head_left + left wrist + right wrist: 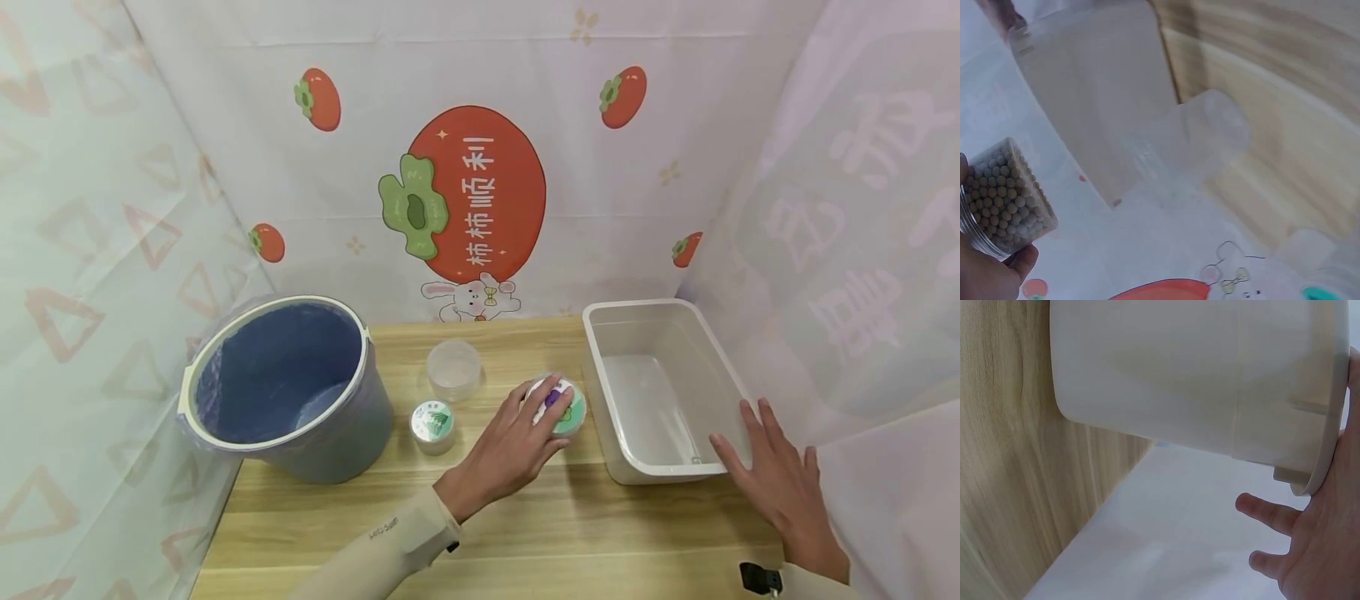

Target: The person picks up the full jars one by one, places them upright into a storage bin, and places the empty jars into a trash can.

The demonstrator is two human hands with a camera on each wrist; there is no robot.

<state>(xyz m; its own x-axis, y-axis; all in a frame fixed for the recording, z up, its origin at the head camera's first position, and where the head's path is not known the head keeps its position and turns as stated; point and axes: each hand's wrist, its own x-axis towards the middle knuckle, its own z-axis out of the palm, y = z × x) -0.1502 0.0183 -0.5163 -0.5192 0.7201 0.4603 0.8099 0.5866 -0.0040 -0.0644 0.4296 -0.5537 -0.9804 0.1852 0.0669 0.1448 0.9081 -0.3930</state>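
My left hand [513, 442] grips a jar [566, 408] with a white and green printed top, just left of the white plastic bin [633, 475]. In the left wrist view this jar is clear and full of small round beige balls. Nearby in that view, a blurred clear jar [1204, 134] overlaps the bin's wall. A small jar [432, 425] with a green-leaf label and a clear round container [453, 371] stand farther left. My right hand [783, 475] spreads its fingers against the bin's right front rim; the right wrist view has the palm side along the rim.
A large blue-grey bucket [337, 450] with a pale rim stands on the left of the wooden table [585, 550]. White printed cloth [480, 58] encloses the back and both sides, close to the bin's right side.
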